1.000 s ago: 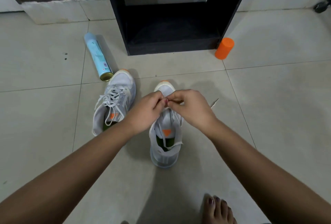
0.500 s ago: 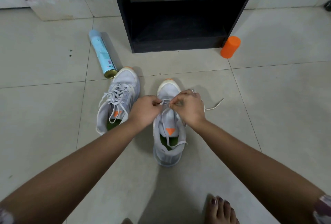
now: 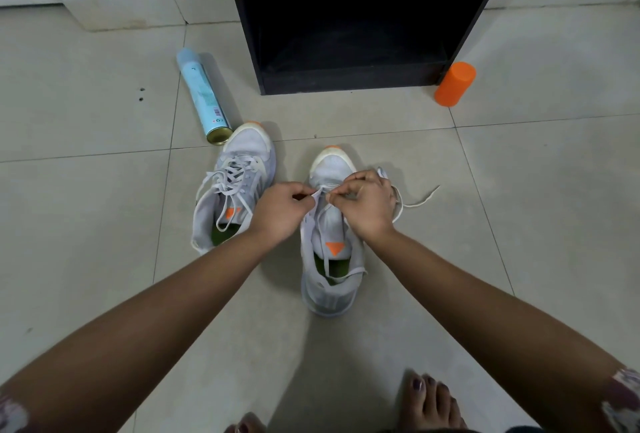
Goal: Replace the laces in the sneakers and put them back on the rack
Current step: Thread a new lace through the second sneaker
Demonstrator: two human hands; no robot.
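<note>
Both hands, left hand (image 3: 277, 212) and right hand (image 3: 363, 205), pinch limp lace (image 3: 415, 203) at right sneaker (image 3: 330, 256); soft, slippery, best gripped near tip.

Head-worn wide-angle view looks forward and down, seemingly near the floor (image 3: 86, 242).

Left hand (image 3: 277, 212) and right hand (image 3: 363, 205) pinch a white lace (image 3: 414, 202) over the right sneaker (image 3: 332, 259); laced left sneaker (image 3: 235, 186) beside it; black rack (image 3: 349, 79) beyond; spray can (image 3: 202, 94) on the floor (image 3: 86, 190).
</note>
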